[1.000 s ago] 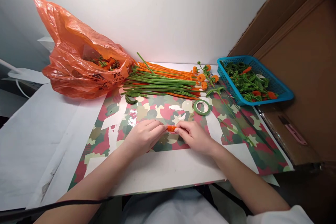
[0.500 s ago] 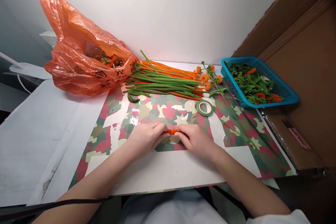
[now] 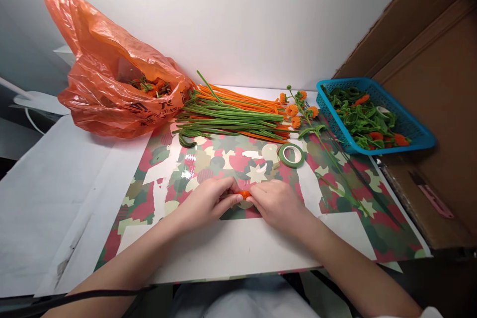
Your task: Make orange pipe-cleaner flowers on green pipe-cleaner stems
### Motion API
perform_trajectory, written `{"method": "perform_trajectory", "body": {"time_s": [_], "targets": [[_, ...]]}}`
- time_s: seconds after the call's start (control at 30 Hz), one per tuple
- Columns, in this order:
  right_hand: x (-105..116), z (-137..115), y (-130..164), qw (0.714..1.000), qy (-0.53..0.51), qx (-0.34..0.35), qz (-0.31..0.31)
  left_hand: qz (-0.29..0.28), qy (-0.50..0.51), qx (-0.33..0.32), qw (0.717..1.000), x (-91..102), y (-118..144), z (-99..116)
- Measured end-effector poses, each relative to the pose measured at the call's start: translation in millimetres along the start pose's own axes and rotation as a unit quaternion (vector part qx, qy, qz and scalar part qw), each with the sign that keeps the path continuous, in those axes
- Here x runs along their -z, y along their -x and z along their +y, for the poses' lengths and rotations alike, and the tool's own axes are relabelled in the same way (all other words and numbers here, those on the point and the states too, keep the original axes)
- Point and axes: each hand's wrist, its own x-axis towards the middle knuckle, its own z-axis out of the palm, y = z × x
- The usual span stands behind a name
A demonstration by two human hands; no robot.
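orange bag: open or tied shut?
Open. The orange plastic bag lies on its side, mouth gaping toward the pipe cleaners, orange and green pieces visible inside.

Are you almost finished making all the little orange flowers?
Not by the look of it. Done: a few orange flowers on green stems lie by the blue basket, which holds more curled pieces. In hand: the left hand and right hand pinch a small orange piece between the fingertips. Left: a big pile of straight green and orange pipe cleaners.
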Motion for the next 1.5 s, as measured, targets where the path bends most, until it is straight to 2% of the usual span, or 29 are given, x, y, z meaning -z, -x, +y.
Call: {"method": "perform_trajectory", "body": {"time_s": [0.2,0.37,0.47,0.53,0.6,0.7,0.8,0.87,0.93,1.07,1.23,1.5], "targets": [[-7,-4,-1,0.999,-0.005,0.026,0.024,-0.066,0.065,0.082,0.992,7.9,2,7],[-12,-8,-1,0.999,-0.002,0.036,0.036,-0.097,0.138,0.097,0.981,11.9,4,4],[-14,-7,0,0.999,-0.016,0.033,0.033,-0.096,0.135,0.095,0.982,11.6,4,4],[-14,-4,0,0.999,-0.042,0.014,0.014,-0.072,0.095,0.096,0.988,9.7,5,4],[-12,-1,-1,0.997,-0.075,-0.022,-0.019,-0.027,0.028,0.072,0.997,6.4,5,4],[-6,0,-3,0.984,-0.130,-0.095,-0.078,0.058,-0.113,-0.030,0.991,0.1,6,-3],[3,-3,-7,0.962,-0.185,-0.157,-0.128,0.138,-0.243,-0.151,0.948,-5.5,6,-12],[8,-4,-9,0.949,-0.216,-0.171,-0.150,0.168,-0.283,-0.211,0.920,-7.5,5,-16],[12,-5,-11,0.941,-0.237,-0.176,-0.166,0.180,-0.298,-0.246,0.905,-8.3,5,-17],[17,-3,-12,0.932,-0.248,-0.197,-0.179,0.187,-0.318,-0.267,0.890,-7.6,4,-14],[19,0,-11,0.927,-0.269,-0.204,-0.164,0.190,-0.346,-0.282,0.874,-4.8,3,-8],[22,3,-10,0.927,-0.275,-0.186,-0.175,0.159,-0.331,-0.282,0.886,-7.9,3,-8]]}}
